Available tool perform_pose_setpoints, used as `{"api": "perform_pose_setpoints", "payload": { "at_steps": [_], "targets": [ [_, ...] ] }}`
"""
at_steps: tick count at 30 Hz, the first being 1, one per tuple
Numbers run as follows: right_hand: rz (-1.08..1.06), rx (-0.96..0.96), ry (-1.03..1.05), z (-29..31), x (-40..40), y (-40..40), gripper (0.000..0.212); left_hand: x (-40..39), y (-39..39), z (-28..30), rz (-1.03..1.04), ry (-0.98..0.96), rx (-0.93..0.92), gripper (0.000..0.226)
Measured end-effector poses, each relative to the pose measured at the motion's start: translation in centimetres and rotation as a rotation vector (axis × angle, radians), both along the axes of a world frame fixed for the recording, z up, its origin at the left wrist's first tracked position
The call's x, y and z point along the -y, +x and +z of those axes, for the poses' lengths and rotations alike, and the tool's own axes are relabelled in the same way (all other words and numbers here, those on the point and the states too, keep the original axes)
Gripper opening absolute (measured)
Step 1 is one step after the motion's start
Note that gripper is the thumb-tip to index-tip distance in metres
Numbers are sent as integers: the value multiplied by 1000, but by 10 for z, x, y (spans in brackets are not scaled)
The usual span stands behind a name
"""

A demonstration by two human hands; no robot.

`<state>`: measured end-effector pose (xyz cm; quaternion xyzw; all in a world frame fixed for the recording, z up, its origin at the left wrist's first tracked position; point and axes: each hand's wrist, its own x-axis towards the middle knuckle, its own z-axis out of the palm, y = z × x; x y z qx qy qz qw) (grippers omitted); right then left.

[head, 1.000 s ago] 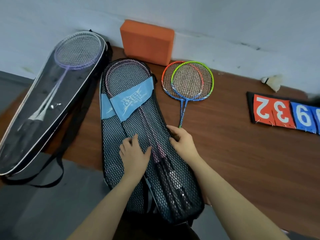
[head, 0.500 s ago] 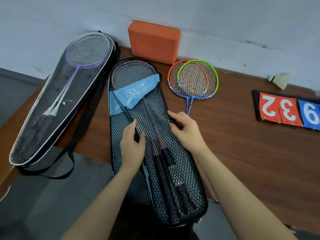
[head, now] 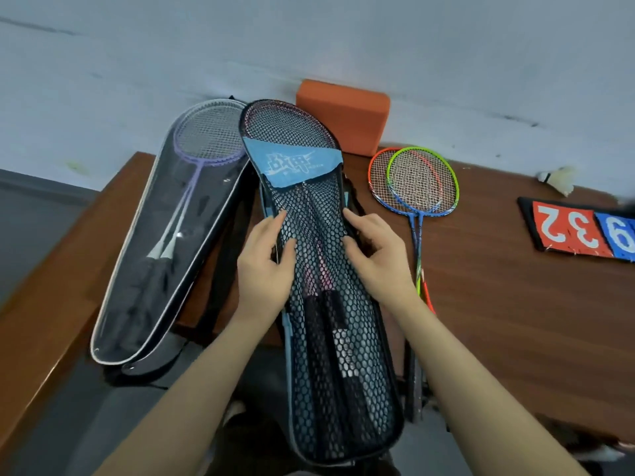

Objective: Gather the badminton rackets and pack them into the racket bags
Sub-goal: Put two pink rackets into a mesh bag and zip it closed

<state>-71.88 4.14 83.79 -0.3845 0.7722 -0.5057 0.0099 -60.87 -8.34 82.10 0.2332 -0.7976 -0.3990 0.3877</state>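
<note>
step: carry mesh racket bag (head: 330,304), centre frame, rackets inside | left hand (head: 264,266) and right hand (head: 378,259) each pinch a side edge | advice: lift level, avoid clear bag (head: 165,242) at left, loose rackets (head: 414,187) at right on desk (head: 515,304)

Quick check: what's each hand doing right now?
Left hand: grips the left edge of the mesh racket bag.
Right hand: grips the bag's right edge.
</note>
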Motion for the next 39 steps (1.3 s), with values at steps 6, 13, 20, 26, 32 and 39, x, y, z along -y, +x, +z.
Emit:
{"api": "perform_pose_setpoints", "payload": {
  "at_steps": [6, 13, 20, 26, 32, 39],
  "targets": [
    [-107, -80, -9, -1, 95, 57, 36, 101, 44, 9, -48, -4, 64, 42],
    [-118, -155, 23, -9, 194, 99, 31, 205, 81, 7, -65, -78, 188, 43],
    [-60, -10, 186, -38, 262, 99, 32, 286, 79, -21, -74, -48, 437, 45],
    [-168, 282, 273, -73, 280, 97, 21, 309, 75, -55, -123, 48, 594, 48],
    [-236, 310, 305, -91, 275, 85, 24, 314, 78, -69, -10, 122, 566, 42],
    [-251, 293, 506, -119, 278, 91, 35, 310, 89, -98, -57, 71, 823, 51]
  ]
}}
